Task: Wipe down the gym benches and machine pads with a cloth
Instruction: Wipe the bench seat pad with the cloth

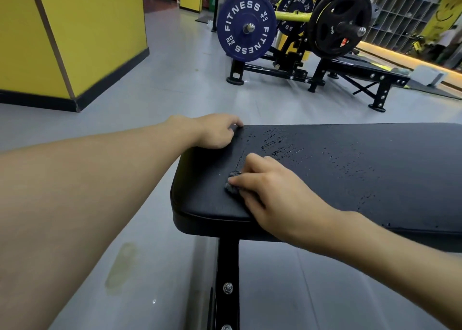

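Cloth (232,182): small, dark grey, bunched into a wad. It lies on top of the counter (350,174), near its left end and toward the near edge, mostly covered by fingers.

Right grip (272,192): closed over the cloth, fingers curled on top of it and pressing it against the padding; the forearm comes in from the lower right.

Left grip (217,132): set on the far left corner of the counter, fingers curled over the edge and holding it; the arm reaches in from the left.

Counter: black padded top with rounded corners, running off to the right of the view. Wet streaks and droplets (282,144) sit on the middle of the padding, just beyond the right grip. The strip at the left end looks smooth and matt.

Counter leg (227,279): black steel post with bolts, under the left end.

Floor (150,92): grey, with a yellowish stain (121,267) left of the leg.

Background: blue weight plate (246,27) lettered FITNESS, black weight plate (340,23) to its right, second black bench (362,72) below them, yellow wall (75,29) at left, grey cubby shelves (400,12) at far right.
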